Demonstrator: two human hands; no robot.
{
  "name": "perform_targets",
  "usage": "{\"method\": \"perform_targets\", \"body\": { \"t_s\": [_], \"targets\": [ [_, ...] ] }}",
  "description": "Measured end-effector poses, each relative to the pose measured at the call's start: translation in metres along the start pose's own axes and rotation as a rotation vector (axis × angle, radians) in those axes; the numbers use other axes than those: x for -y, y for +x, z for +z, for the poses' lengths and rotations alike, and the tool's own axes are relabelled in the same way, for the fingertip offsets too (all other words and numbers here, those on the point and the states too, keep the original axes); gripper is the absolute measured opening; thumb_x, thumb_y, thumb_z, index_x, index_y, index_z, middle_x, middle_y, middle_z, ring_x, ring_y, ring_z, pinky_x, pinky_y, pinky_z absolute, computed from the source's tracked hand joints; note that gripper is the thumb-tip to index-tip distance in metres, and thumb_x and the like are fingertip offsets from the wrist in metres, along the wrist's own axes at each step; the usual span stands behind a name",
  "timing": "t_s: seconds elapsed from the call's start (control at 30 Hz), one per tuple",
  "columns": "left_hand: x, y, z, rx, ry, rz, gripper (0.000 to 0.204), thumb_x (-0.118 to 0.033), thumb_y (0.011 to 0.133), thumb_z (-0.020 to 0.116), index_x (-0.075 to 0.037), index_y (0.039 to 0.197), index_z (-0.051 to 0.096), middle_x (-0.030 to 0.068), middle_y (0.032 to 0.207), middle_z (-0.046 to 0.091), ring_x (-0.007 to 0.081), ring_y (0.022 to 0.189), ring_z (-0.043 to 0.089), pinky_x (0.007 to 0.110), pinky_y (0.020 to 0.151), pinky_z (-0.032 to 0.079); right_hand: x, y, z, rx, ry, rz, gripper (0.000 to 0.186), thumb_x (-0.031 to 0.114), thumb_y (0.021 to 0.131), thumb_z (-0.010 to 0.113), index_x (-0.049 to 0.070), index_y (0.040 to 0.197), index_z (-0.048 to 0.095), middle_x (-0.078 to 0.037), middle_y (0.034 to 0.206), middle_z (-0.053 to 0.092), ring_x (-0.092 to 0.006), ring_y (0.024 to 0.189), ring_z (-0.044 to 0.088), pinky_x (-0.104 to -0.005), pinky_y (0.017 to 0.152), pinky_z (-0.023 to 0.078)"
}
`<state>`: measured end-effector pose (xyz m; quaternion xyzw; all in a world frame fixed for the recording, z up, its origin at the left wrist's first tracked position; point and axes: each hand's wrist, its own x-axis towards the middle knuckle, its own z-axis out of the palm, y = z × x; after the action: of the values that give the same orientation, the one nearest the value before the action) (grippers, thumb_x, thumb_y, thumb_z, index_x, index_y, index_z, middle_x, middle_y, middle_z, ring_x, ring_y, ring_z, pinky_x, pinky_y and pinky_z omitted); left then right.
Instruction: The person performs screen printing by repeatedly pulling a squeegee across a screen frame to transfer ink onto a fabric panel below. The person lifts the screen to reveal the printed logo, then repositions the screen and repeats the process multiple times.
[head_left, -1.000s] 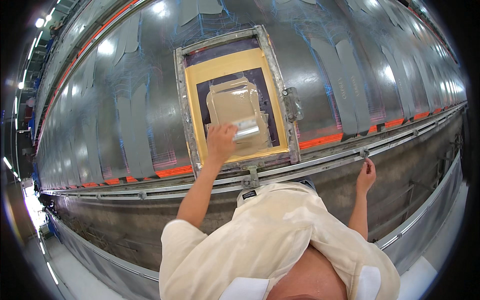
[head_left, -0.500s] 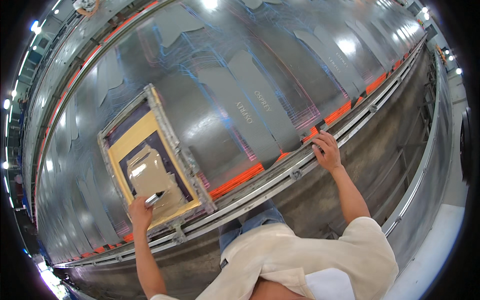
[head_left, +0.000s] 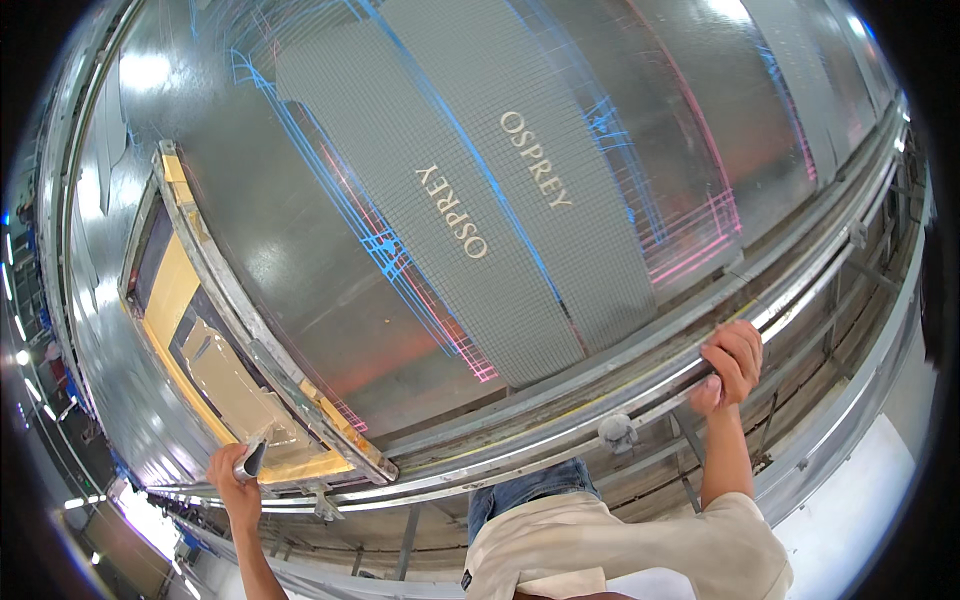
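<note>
My left hand [head_left: 234, 482] is closed around a squeegee [head_left: 253, 458] with a shiny metal holder, at the near edge of a screen-printing frame [head_left: 262, 345]. Inside the frame, yellow tape borders a dark mesh, and a beige pool of ink [head_left: 228, 378] is spread over it. The squeegee's lower end touches or hangs just above the near end of that ink; I cannot tell which. Well to the right, my right hand [head_left: 735, 362] has its fingers curled over the metal rail [head_left: 540, 440] along the table's front edge.
Grey fabric panels [head_left: 480, 320] with pale lettering lie on the long dark table [head_left: 290, 270], to the right of the frame. Blue and pink printed lines run beside them. A round fitting [head_left: 617, 432] sticks out below the rail. Metal supports stand under the table's edge.
My view has shifted closer to the lettered panels. My left hand has drawn the squeegee toward the frame's near edge. My right hand now curls over the rail, its fingers more closed.
</note>
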<state>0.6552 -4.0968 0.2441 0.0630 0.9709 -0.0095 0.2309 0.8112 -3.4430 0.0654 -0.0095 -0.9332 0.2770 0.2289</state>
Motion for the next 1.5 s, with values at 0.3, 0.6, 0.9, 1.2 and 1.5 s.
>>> {"method": "perform_targets", "body": {
  "t_s": [0.3,0.6,0.9,1.2,1.5],
  "targets": [
    [-0.005,0.017,-0.004,0.051,-0.013,-0.017,0.041,0.005,0.068,0.064,-0.005,0.107,0.063,0.0127,0.112,0.065,0.0334,0.113,0.056,0.041,0.105,0.033,0.000,-0.005,0.000,0.098,-0.019,0.029,0.034,0.030,0.092,0.048,0.000,0.086,0.062,-0.017,0.079,0.061,-0.0353,0.077,0.060,-0.0529,0.079,0.049],
    [-0.003,0.017,-0.002,0.039,0.000,0.024,0.029,-0.001,0.075,0.064,-0.003,0.104,0.062,0.0144,0.106,0.065,0.0354,0.106,0.058,0.043,0.100,0.036,0.000,-0.005,-0.004,0.166,-0.054,0.049,0.028,0.032,0.084,0.052,0.007,0.086,0.064,-0.011,0.082,0.062,-0.0312,0.076,0.062,-0.0494,0.079,0.049],
    [-0.001,0.016,-0.002,0.019,0.025,0.058,0.028,-0.002,0.076,0.067,-0.004,0.103,0.062,0.0126,0.105,0.065,0.0346,0.105,0.058,0.043,0.098,0.037,-0.001,-0.006,-0.003,0.141,-0.048,0.043,0.028,0.033,0.083,0.052,0.008,0.082,0.064,-0.010,0.081,0.062,-0.0296,0.074,0.062,-0.0478,0.077,0.049],
    [-0.004,0.019,-0.002,0.012,0.012,0.045,0.034,0.004,0.069,0.062,-0.005,0.102,0.062,0.0124,0.104,0.065,0.0347,0.107,0.056,0.042,0.100,0.034,0.000,-0.006,0.000,0.141,-0.059,0.057,0.029,0.034,0.081,0.053,0.008,0.081,0.064,-0.011,0.081,0.062,-0.0302,0.075,0.061,-0.0486,0.078,0.049],
    [-0.005,0.017,-0.001,-0.002,0.030,0.035,0.036,0.005,0.067,0.061,-0.004,0.103,0.063,0.0126,0.106,0.065,0.0349,0.109,0.055,0.043,0.101,0.034,0.000,-0.007,0.000,0.148,-0.063,0.061,0.030,0.035,0.079,0.053,0.007,0.082,0.064,-0.011,0.081,0.062,-0.0309,0.076,0.061,-0.0498,0.080,0.049]
  ]
}}
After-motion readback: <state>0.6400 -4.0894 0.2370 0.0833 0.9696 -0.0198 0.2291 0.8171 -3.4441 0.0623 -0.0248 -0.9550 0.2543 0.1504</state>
